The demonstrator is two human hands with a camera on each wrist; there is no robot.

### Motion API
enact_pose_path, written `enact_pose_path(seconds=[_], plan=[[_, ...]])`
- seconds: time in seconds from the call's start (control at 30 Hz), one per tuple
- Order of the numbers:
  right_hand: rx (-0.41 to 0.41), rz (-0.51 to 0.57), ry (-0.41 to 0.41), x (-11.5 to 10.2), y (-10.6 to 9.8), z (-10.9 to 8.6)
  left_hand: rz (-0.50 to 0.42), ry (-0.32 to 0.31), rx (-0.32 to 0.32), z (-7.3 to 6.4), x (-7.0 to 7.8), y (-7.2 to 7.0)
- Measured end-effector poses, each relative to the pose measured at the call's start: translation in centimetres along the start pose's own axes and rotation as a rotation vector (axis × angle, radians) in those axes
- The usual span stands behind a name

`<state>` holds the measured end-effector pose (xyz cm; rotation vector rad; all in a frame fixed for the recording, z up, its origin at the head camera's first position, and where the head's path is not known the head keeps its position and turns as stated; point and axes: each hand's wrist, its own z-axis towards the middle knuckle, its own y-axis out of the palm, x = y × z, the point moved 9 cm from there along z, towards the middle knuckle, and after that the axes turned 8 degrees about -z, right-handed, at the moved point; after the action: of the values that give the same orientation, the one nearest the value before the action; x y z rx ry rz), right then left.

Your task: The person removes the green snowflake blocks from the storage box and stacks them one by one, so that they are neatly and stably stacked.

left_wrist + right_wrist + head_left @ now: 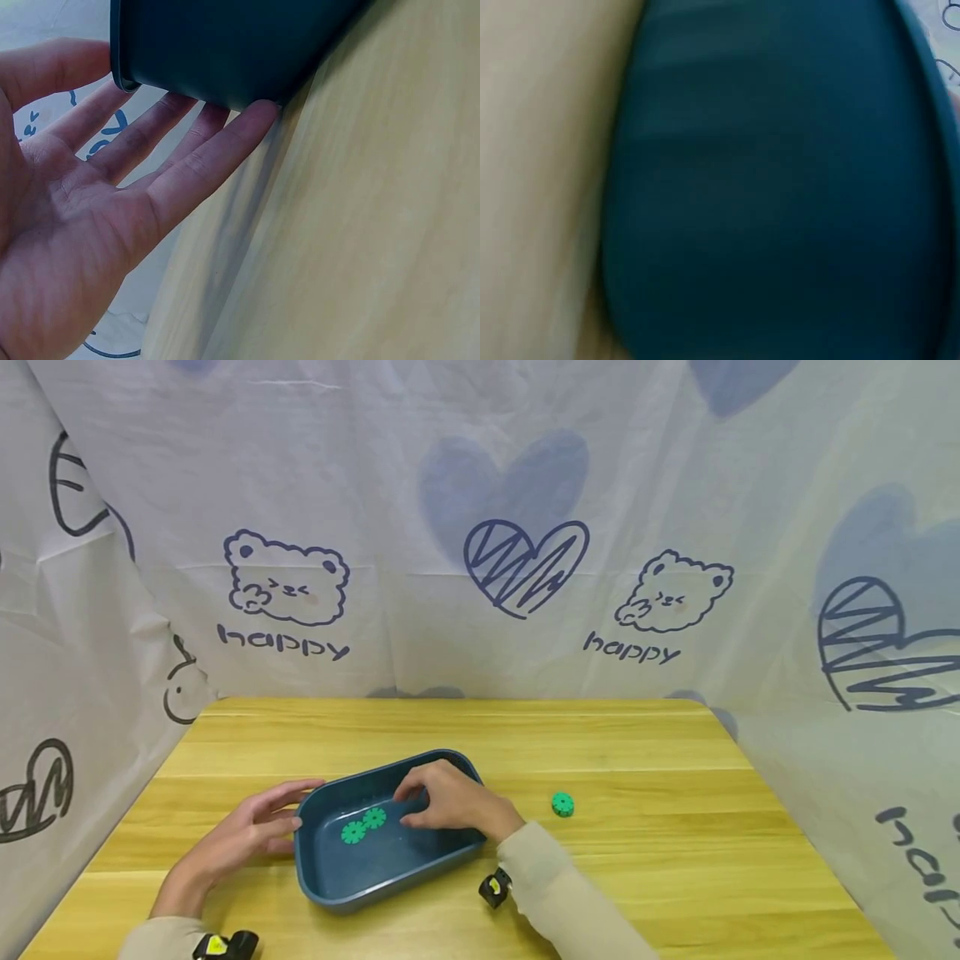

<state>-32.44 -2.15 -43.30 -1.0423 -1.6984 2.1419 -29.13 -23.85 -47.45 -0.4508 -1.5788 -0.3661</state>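
A dark blue rectangular bin [397,870] with rounded corners sits at a slant on the table. Two green notched discs [353,832] lie side by side on its floor, apparently touching or joined. At the bin's left end, my left hand [243,837] rests its extended fingers against the outer wall [225,52]. My right hand [450,799] reaches over the right end into the bin, thumb and bent fingers apart, with nothing visible between them. The right wrist view is blurred and filled by the bin's outer wall [772,180]; that hand is almost wholly out of it.
Right of the bin, a small green notched piece [562,804], seemingly several discs stacked, stands on the wooden table [637,877]. White curtains [405,610] printed with hearts and bears hang behind the table and at both sides.
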Motion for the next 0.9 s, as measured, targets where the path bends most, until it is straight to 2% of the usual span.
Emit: enact_pose_path(seconds=[0.2,0.4,0.6,0.9], plan=[[-0.043,-0.037,0.027,-0.7,1.7,1.4,0.003,-0.018,0.002,-0.1,-0.1,0.0],[-0.086,-0.136,0.024,-1.5,3.0,2.1,-0.005,-0.015,-0.006,0.0,-0.1,0.0],[-0.107,-0.181,0.046,-1.7,3.6,2.3,-0.014,0.000,-0.010,-0.1,0.0,0.1],[-0.090,-0.209,0.046,-1.7,3.8,2.3,-0.019,0.032,-0.028,-0.2,0.3,0.2]])
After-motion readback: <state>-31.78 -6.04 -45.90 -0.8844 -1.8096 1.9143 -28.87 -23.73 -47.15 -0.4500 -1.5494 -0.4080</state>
